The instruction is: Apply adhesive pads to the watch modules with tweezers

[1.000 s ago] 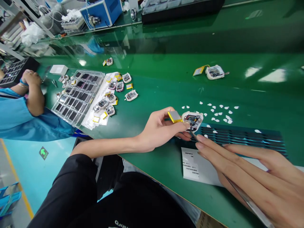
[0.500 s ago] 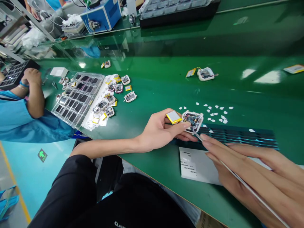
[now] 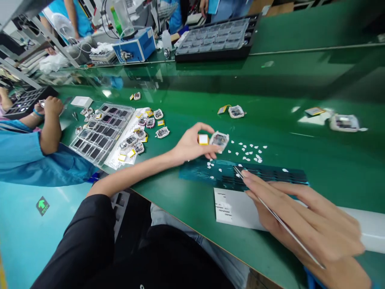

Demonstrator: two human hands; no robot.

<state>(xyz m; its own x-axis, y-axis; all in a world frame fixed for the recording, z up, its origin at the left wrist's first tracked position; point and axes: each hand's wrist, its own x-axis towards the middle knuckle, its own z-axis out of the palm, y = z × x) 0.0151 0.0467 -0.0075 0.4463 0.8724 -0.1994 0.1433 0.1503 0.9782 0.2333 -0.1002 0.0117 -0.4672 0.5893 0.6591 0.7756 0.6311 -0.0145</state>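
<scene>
While the left hand pinches a small white-cased module with its yellow battery just above the green table, circuit side up for access, the right hand holds thin tweezers, grip pressed together, tips over the dark blue sheet near scattered white backing bits

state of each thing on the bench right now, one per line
left hand: gripping the small module
small module: open-faced, circuit board showing, held above the bench
yellow battery: beside the module, at the fingers
right hand: holding tweezers
tweezers: tip over the blue sheet
clear tray: slots mostly filled
</scene>
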